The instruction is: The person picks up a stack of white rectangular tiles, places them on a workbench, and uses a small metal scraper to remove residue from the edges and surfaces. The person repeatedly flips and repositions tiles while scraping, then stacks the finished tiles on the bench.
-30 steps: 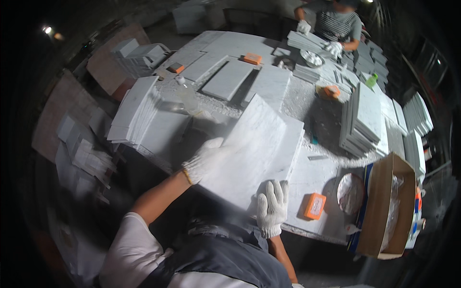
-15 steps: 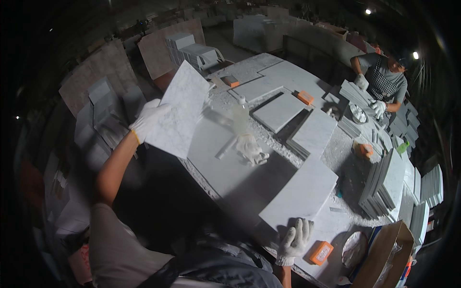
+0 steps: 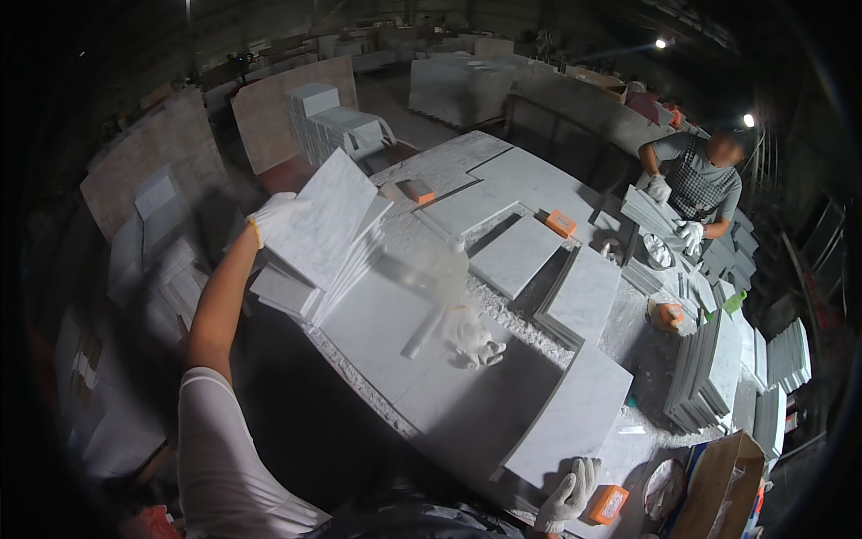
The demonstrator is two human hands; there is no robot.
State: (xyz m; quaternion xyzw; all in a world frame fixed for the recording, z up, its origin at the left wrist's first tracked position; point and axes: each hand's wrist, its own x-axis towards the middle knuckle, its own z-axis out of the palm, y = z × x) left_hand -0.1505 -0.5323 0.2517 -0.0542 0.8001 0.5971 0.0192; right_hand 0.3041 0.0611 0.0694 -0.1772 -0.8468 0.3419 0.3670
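My left hand (image 3: pixel 274 216), in a white glove, grips the upper edge of a white marble tile (image 3: pixel 328 220) and holds it tilted against a leaning stack of tiles (image 3: pixel 310 274) at the left end of the stone worktable (image 3: pixel 449 413). My right hand (image 3: pixel 567 494), also gloved, rests on the near corner of another white marble tile (image 3: pixel 575 415) lying flat on the table's near right side.
A spare white glove (image 3: pixel 471 337) lies mid-table. Orange sanding blocks (image 3: pixel 561 223) and more tiles are spread about. A tall tile stack (image 3: pixel 709 373) and a cardboard box (image 3: pixel 723 490) stand at right. Another person (image 3: pixel 696 184) works at the far side.
My left hand has swung its tile down and rightward onto the leaning stack at the table's left end. My right hand stays at the flat tile's near corner.
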